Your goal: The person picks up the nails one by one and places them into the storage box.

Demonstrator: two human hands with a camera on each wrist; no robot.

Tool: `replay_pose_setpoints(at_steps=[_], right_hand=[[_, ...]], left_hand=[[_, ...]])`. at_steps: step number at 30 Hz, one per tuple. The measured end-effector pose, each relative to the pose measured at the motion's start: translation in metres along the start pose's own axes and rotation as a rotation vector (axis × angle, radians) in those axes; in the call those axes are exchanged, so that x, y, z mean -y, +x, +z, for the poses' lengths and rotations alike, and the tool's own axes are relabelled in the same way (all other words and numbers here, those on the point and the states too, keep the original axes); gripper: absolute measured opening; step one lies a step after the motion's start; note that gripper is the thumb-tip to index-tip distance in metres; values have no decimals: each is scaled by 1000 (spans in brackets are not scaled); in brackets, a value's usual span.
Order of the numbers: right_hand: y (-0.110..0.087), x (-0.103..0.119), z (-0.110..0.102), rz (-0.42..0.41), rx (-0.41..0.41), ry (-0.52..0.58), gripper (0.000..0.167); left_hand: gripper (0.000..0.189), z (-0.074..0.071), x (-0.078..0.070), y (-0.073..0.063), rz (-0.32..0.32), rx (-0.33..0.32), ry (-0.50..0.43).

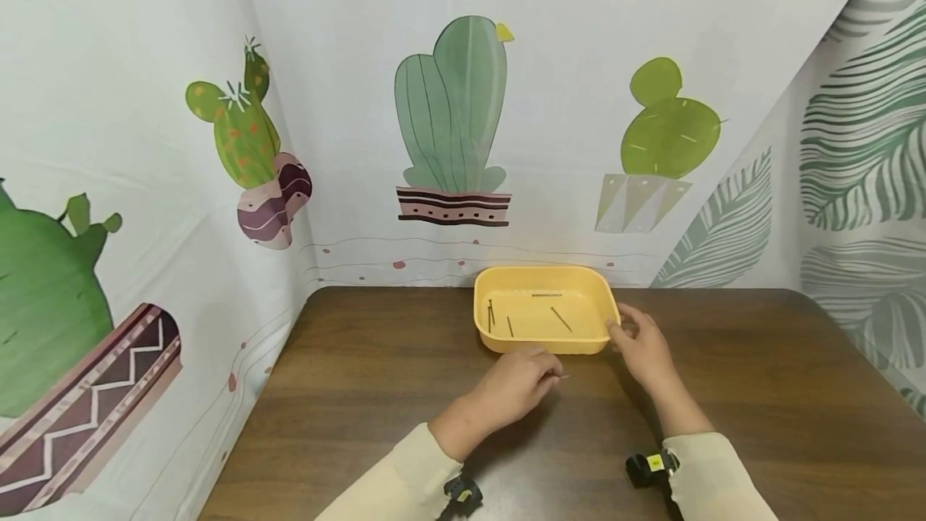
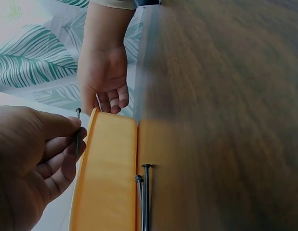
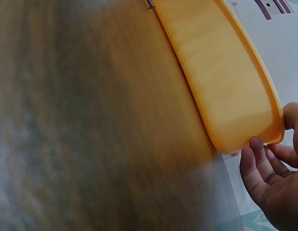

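A nail is pinched between the thumb and fingers of my left hand, just in front of the yellow tray. My right hand grips the tray by its right end, with the thumb at the rim and fingers against the outer wall, as the right wrist view shows. Inside the tray several dark nails lie apart from one another. More nails lie on the table close to the tray's front wall, seen in the left wrist view; the left hand hides them in the head view.
The brown wooden table extends to both sides of the tray. Behind it hangs a white cloth printed with cacti and leaves, close to the tray's back side. Each wrist wears a black strapped device.
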State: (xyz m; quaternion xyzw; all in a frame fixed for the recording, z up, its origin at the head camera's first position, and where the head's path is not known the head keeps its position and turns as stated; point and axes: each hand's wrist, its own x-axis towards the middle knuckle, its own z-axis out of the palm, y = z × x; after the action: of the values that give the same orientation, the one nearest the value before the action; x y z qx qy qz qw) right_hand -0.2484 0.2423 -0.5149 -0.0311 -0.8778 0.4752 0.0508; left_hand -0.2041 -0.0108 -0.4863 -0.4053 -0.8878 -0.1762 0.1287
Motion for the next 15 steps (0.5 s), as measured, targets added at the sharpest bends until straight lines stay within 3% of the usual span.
replay_pose_setpoints(at_steps=[5, 15], right_hand=[[0, 1, 0, -5, -8, -5, 59], [0, 2, 0, -1, 0, -11, 57]], left_hand=[[11, -4, 3, 1, -6, -14, -43], [15, -14, 12, 1, -29, -59, -37]])
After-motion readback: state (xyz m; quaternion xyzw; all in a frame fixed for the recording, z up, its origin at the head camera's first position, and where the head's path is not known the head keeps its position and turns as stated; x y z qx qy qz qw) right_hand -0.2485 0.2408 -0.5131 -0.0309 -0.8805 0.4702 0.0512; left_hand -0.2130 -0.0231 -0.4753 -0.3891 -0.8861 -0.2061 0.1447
